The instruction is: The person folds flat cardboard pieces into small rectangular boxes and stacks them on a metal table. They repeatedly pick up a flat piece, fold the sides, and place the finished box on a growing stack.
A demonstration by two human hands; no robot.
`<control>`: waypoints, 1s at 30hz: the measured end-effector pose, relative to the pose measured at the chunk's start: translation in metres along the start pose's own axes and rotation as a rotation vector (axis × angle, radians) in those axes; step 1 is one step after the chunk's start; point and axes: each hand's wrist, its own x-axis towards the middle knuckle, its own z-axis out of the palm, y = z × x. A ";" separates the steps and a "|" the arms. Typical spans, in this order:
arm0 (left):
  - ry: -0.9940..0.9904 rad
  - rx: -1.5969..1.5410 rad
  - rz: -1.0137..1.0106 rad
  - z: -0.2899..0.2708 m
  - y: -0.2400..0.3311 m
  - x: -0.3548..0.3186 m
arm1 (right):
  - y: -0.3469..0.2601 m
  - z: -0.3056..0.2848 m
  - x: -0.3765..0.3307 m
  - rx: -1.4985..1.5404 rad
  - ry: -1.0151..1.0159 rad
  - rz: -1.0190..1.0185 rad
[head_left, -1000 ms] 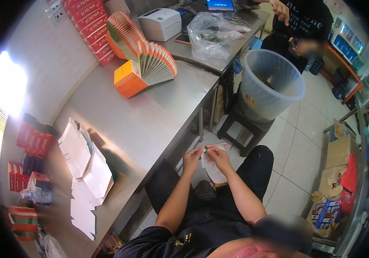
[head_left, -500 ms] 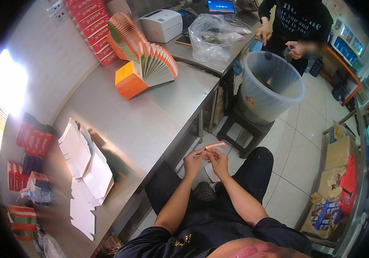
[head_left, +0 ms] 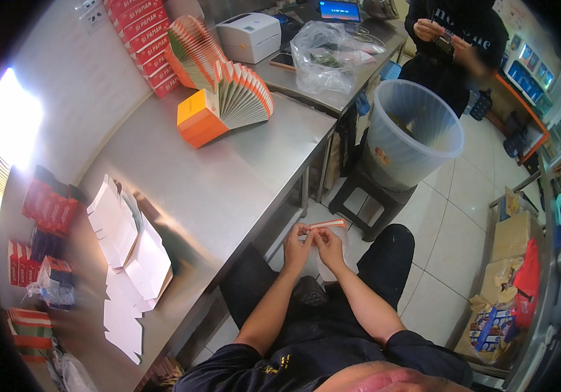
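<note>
**Folded carton held over the lap beside a steel table**

Small white carton with orange edge (head_left: 325,226), pinched between left hand (head_left: 297,245) and right hand (head_left: 328,247), fingers closed on it, above the knees and just off the edge of the steel table (head_left: 228,189). On the table: flat white carton blanks (head_left: 127,251), fanned orange-edged carton stacks (head_left: 231,98), red boxes (head_left: 143,39) along the wall, a white printer (head_left: 249,36), a clear plastic bag (head_left: 326,55). On the tiled floor: translucent bucket (head_left: 411,134) on a dark stool (head_left: 369,202); beyond it, a person in black (head_left: 457,39). Compared with half a second earlier: carton in much the same raised position between both hands, hands barely shifted.
</note>
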 end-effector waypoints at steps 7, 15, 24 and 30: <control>-0.039 -0.041 0.048 -0.002 0.001 0.000 | 0.010 -0.004 0.000 0.108 0.024 0.164; -0.099 -0.001 -0.047 -0.011 -0.008 0.006 | -0.008 -0.013 0.004 0.052 -0.181 0.215; 0.041 -0.289 -0.158 -0.025 -0.013 0.019 | -0.050 -0.050 0.019 -0.124 0.165 0.003; -0.099 -0.596 -0.328 -0.033 -0.008 0.024 | -0.050 -0.050 0.014 0.249 -0.054 0.248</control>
